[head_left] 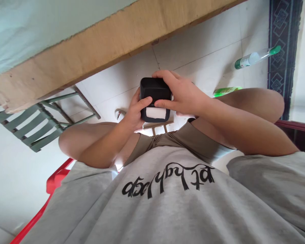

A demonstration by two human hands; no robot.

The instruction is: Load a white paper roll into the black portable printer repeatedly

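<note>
A small black label printer (155, 90), box-shaped with rounded corners, is held up between both hands above my lap. White paper (156, 112) with an uneven lower edge shows on its near face. My left hand (137, 110) grips the left side, its thumb pressed on the front and its other fingers mostly hidden behind. From the right, my right hand (178, 91) wraps round the printer, fingers over the top corner and thumb on the front just above the paper.
Ahead runs the wooden edge (117, 40) of a surface covered in pale green sheeting. On the tiled floor are a green-capped plastic bottle (255, 58) and a bright green packet (226, 90). A folding stool (35, 125) with green straps stands left; a red chair (56, 181) is beside me.
</note>
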